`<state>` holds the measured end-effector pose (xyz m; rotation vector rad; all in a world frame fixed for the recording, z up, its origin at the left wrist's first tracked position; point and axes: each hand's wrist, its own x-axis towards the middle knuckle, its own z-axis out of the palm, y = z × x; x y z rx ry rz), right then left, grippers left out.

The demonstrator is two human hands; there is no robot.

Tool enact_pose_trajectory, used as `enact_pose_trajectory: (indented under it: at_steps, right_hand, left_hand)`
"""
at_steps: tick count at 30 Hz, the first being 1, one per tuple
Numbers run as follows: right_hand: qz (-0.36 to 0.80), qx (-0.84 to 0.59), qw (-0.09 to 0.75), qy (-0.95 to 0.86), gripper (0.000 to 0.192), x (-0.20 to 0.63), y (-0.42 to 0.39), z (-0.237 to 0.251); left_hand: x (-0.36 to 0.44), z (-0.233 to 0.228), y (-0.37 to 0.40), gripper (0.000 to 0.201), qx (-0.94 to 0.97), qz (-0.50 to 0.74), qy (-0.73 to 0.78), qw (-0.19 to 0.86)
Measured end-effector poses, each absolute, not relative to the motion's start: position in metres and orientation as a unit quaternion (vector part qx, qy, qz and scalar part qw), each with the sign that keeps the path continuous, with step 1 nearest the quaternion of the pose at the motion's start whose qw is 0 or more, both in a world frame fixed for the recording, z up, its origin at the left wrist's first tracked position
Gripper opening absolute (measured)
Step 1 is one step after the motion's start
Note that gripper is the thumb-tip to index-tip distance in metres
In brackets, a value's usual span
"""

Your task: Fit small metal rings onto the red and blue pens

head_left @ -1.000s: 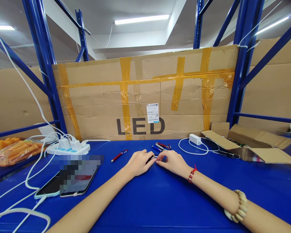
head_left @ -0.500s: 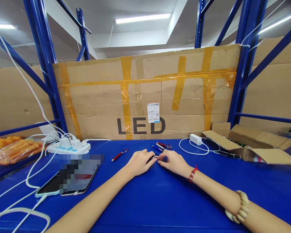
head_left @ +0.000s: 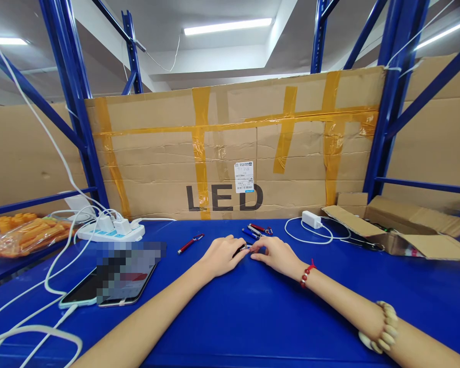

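Observation:
Both hands meet at the middle of the blue table (head_left: 253, 317). My left hand (head_left: 220, 255) grips a small black pen-like piece (head_left: 238, 250) by its body. My right hand (head_left: 276, 254) pinches the metal ring at its tip; the joint between the fingers is too small to make out. Just behind the hands lie a few red and blue pens with clips (head_left: 257, 230). One red pen (head_left: 190, 244) lies apart to the left.
Two phones (head_left: 115, 283) on white cables lie at the left, near a white power strip (head_left: 111, 231). A bag of orange parts (head_left: 26, 235) sits far left. A white charger (head_left: 311, 220) and an open cardboard box (head_left: 398, 232) stand at the right. A taped cardboard wall (head_left: 233, 148) closes the back.
The hands stay together on the small piece with only slight finger movement. The view has shifted a little to the left.

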<state>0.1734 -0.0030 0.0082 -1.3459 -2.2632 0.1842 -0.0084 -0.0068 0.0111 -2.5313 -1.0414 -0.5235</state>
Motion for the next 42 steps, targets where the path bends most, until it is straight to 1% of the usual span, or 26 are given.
enact_pose_trajectory:
  at_steps: [18,22,25,30,32,38,42]
  right_hand:
    - [0.096,-0.508,0.254,-0.817,0.02,0.172,-0.008,0.012]
    - [0.087,-0.489,0.274,-0.824,0.016,0.173,-0.008,0.012]
    - [0.088,-0.486,0.317,-0.81,0.02,0.173,-0.007,0.014]
    - [0.159,-0.456,0.45,-0.751,0.028,0.168,-0.008,0.018]
    - [0.19,-0.425,0.474,-0.747,0.028,0.165,-0.009,0.018]
    - [0.25,-0.39,0.469,-0.752,0.028,0.165,-0.01,0.016]
    - [0.337,-0.418,0.427,-0.728,0.03,0.169,-0.008,0.017]
  left_hand:
    - [-0.009,0.01,-0.005,0.027,-0.896,-0.19,-0.366,0.165]
    - [-0.009,0.009,-0.003,0.027,-0.892,-0.206,-0.374,0.146]
    - [-0.009,0.01,-0.004,0.027,-0.881,-0.232,-0.39,0.13]
    - [-0.009,0.012,-0.004,0.026,-0.872,-0.235,-0.411,0.124]
    - [-0.01,0.012,-0.004,0.026,-0.877,-0.235,-0.4,0.126]
    - [-0.012,0.01,-0.002,0.027,-0.892,-0.258,-0.345,0.134]
    - [-0.013,0.011,-0.004,0.03,-0.899,-0.283,-0.314,0.118]
